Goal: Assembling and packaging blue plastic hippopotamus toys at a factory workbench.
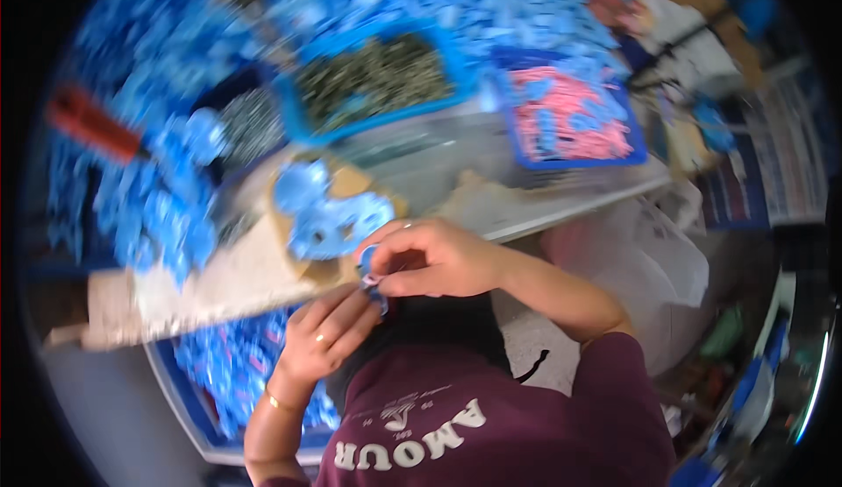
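Close in front of my body, both hands meet over a small blue plastic piece [367,259] that has a pinkish bit at its middle. My left hand [329,331], with a ring and a bracelet, pinches its lower end. Thumb and fingers of my right hand [443,261] close on its upper side; the grip is partly hidden and blurred. Just beyond my fingers, a larger blue plastic part [320,224] with rounded lobes lies on a tan block [386,187] on the worktable [189,296].
A light-blue tray [462,75] holds small dark metal-looking pieces. Right of it, a blue bin [638,140] contains pink and blue parts. Grey bits fill a dark container [203,101] at left. Blue pieces [491,4] heap behind; a red-handled tool [92,125] is at far left.
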A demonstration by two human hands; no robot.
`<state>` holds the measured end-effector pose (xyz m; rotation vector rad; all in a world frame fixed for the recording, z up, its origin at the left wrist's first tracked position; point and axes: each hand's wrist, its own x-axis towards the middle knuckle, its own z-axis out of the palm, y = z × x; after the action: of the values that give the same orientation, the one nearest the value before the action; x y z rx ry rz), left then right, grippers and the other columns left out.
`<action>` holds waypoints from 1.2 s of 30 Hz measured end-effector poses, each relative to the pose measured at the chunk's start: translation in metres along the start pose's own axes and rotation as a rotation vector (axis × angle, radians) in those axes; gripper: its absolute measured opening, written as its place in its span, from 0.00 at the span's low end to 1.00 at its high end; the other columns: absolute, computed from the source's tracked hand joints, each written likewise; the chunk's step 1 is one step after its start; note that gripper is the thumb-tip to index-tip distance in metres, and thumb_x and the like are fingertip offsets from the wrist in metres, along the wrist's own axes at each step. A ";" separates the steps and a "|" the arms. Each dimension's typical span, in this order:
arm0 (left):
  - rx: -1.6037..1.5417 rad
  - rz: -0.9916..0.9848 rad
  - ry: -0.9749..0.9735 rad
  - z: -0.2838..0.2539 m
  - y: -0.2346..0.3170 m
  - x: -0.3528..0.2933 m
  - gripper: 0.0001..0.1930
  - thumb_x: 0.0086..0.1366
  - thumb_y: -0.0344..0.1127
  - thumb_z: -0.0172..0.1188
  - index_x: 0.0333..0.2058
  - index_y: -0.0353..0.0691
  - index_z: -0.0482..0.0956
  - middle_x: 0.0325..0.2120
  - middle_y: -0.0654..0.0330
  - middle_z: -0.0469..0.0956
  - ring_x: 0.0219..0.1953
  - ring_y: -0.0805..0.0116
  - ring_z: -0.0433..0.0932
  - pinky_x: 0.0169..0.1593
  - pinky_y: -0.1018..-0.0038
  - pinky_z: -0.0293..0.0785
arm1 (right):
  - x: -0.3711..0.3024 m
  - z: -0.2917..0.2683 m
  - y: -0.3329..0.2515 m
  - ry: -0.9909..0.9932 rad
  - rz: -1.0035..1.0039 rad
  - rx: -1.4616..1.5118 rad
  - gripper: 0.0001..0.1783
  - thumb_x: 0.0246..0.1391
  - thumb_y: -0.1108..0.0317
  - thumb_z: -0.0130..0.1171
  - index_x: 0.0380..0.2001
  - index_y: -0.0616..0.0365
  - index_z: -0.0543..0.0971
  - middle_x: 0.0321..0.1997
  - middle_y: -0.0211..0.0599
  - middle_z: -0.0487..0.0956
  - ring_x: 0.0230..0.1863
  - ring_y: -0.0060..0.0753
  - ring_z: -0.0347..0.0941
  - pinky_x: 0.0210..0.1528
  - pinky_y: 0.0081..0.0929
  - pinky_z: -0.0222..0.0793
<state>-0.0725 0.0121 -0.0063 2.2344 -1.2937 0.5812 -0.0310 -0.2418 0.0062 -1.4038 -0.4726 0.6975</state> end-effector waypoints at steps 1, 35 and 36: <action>-0.021 -0.032 0.012 0.004 0.001 0.006 0.21 0.54 0.34 0.74 0.48 0.44 0.82 0.47 0.59 0.80 0.48 0.58 0.83 0.43 0.67 0.84 | -0.009 -0.005 -0.009 0.036 0.093 0.078 0.05 0.61 0.75 0.64 0.39 0.63 0.80 0.63 0.38 0.73 0.41 0.16 0.76 0.37 0.18 0.73; -0.163 -0.091 -0.223 0.058 -0.019 0.135 0.15 0.59 0.30 0.68 0.46 0.39 0.81 0.49 0.57 0.81 0.43 0.56 0.83 0.44 0.65 0.82 | -0.304 -0.231 -0.034 1.039 0.213 -0.060 0.13 0.63 0.67 0.62 0.47 0.62 0.77 0.42 0.40 0.84 0.39 0.33 0.84 0.43 0.29 0.82; -0.186 -0.124 -0.219 0.062 -0.024 0.139 0.14 0.60 0.28 0.67 0.46 0.39 0.81 0.49 0.55 0.81 0.43 0.53 0.82 0.44 0.63 0.81 | -0.277 -0.217 -0.034 0.914 0.247 -0.099 0.12 0.62 0.68 0.62 0.46 0.61 0.77 0.41 0.40 0.84 0.38 0.33 0.84 0.42 0.29 0.82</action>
<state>0.0202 -0.1081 0.0211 2.2486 -1.2451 0.1669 -0.0773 -0.5911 0.0406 -1.7179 0.3947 0.1653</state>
